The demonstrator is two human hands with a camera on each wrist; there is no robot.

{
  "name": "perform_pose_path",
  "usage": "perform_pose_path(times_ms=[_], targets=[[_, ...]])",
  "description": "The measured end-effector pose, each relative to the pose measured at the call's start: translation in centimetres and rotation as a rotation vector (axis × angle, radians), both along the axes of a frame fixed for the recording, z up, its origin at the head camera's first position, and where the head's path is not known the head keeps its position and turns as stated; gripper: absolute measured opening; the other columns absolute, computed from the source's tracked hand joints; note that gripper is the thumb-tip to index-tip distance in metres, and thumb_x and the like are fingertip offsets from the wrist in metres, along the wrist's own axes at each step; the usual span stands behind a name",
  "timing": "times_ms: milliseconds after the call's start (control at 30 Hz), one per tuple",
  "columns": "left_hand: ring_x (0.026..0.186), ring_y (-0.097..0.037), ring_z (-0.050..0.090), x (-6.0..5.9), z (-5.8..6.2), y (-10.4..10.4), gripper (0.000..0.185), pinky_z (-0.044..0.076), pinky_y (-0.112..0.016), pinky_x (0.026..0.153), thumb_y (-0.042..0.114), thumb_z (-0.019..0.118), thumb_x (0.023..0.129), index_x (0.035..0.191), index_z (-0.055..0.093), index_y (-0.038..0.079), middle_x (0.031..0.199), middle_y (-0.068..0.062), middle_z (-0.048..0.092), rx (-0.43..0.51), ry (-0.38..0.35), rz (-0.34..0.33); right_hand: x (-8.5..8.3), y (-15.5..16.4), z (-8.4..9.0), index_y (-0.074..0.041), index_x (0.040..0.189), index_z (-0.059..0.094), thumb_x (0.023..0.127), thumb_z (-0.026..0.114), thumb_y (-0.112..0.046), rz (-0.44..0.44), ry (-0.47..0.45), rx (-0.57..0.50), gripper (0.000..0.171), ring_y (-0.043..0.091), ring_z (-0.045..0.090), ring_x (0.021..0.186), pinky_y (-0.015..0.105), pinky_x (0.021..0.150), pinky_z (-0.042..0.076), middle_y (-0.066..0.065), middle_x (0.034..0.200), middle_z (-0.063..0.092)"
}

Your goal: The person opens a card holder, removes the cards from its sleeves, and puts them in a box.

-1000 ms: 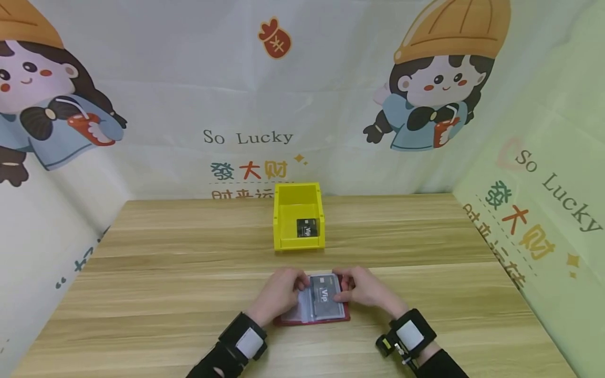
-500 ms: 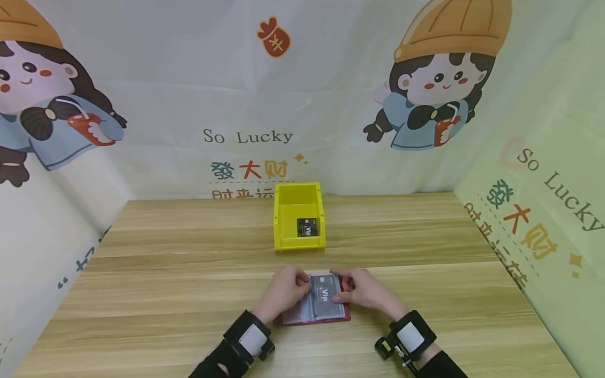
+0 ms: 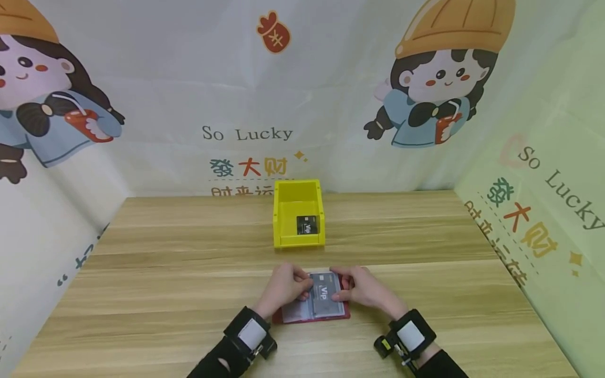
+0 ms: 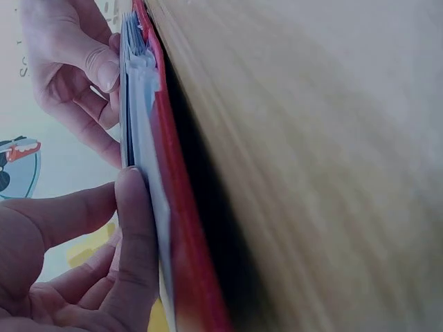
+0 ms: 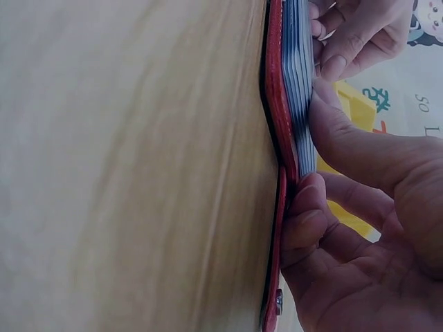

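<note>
A red card holder (image 3: 295,312) with clear plastic sleeves lies open on the wooden table. A dark grey VIP card (image 3: 324,306) shows in its right-hand sleeve. My left hand (image 3: 285,286) pinches at the card's upper left edge, thumb and index finger meeting there. From the other side, my right hand (image 3: 363,286) grips the right edge of the sleeves, its thumb on the card's face. In the right wrist view the stacked sleeves (image 5: 299,90) sit between that thumb and the curled fingers, with a metal snap (image 5: 279,302) on the red cover below.
Behind the card holder stands a yellow bin (image 3: 299,242), holding a black VIP card (image 3: 306,224). A printed cloth backdrop (image 3: 331,105) closes off the table's back and sides. Both wrists wear black camera straps.
My left hand has shifted slightly right, its fingertips now over the card's left edge. My right hand keeps its grip almost unmoved. The head view has tilted down a little.
</note>
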State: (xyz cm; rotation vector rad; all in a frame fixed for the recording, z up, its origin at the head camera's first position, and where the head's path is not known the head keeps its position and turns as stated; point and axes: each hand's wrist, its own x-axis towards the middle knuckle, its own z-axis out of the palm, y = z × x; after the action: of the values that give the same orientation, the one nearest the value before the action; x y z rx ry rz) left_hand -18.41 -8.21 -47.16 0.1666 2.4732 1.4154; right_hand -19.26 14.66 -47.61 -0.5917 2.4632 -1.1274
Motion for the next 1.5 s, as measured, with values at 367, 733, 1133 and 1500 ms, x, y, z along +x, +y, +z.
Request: perform_pose_path(times_ms=[367, 733, 1133, 1500], targets=[[0.05, -0.005, 0.055, -0.3, -0.2, 0.1, 0.025, 0.048, -0.018, 0.048, 0.006, 0.068, 0.1, 0.078, 0.074, -0.002, 0.059, 0.002, 0.06, -0.034, 0.013, 0.019, -0.1, -0.1, -0.1, 0.007, 0.147, 0.055, 0.091, 0.082, -0.015, -0.006, 0.007, 0.011, 0.066, 0.01, 0.044, 0.067, 0.02, 0.059, 0.03, -0.003, 0.074, 0.045], [0.049, -0.005, 0.053, -0.4, 0.5, 0.0, 0.026, 0.045, -0.016, 0.047, 0.006, 0.067, 0.101, 0.076, 0.07, -0.001, 0.058, 0.003, 0.057, -0.043, -0.059, 0.016, -0.2, 0.0, -0.2, 0.008, 0.147, 0.054, 0.091, 0.083, -0.015, 0.006, 0.021, 0.004, 0.067, 0.009, 0.043, 0.066, 0.02, 0.058, 0.03, -0.004, 0.073, 0.045], [0.05, -0.006, 0.054, -0.7, 0.6, -1.0, 0.031, 0.047, -0.016, 0.048, 0.01, 0.068, 0.101, 0.072, 0.07, -0.001, 0.059, 0.002, 0.058, -0.036, -0.137, 0.025, -0.1, 0.0, -0.3, 0.009, 0.146, 0.054, 0.091, 0.082, -0.014, 0.003, 0.017, 0.008, 0.066, 0.009, 0.043, 0.067, 0.02, 0.059, 0.03, -0.003, 0.074, 0.045], [0.051, -0.005, 0.057, -0.7, 0.7, -1.4, 0.019, 0.049, -0.017, 0.05, 0.011, 0.079, 0.094, 0.083, 0.078, -0.005, 0.063, 0.0, 0.067, -0.018, -0.137, 0.003, -0.1, 0.0, -0.4, 0.008, 0.147, 0.054, 0.092, 0.081, -0.013, -0.009, 0.016, 0.019, 0.065, 0.011, 0.044, 0.068, 0.02, 0.06, 0.03, -0.003, 0.074, 0.044]])
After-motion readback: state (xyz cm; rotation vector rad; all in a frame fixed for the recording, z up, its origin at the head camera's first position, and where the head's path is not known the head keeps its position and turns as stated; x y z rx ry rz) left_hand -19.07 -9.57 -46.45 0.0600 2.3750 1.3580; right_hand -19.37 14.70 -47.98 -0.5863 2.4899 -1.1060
